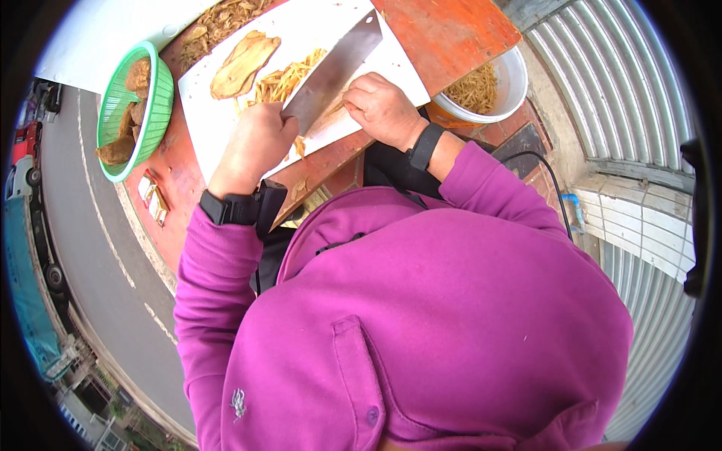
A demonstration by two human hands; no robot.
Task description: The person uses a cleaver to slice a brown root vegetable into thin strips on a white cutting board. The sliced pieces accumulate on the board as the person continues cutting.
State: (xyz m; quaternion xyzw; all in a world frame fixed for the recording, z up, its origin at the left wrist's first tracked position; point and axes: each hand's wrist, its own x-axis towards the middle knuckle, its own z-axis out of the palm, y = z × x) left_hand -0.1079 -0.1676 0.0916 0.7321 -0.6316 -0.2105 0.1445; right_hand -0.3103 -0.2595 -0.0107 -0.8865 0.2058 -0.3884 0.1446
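Observation:
My left hand (pixel 254 144) grips the handle of a wide-bladed metal cleaver (pixel 341 67), its blade slanting across the white cutting board (pixel 197 107). Close to the blade on the other side, my right hand (pixel 383 107) has its fingers curled, pressing brownish vegetable slices (pixel 334 111) against the board. Yellowish vegetable shreds (pixel 285 79) lie in a heap left of the blade. Farther left sit flat, overlapping vegetable slices (pixel 245 65). A few shreds (pixel 299 147) rest at the board's near edge.
A green plastic basket (pixel 163 107) holds several brown root vegetables at the left of the red table (pixel 451 34). Small wrappers (pixel 153 197) lie near it. More cut pieces (pixel 225 25) are piled behind the board. At right stands a white bucket (pixel 516 84) containing shreds. A road (pixel 113 225) runs at left.

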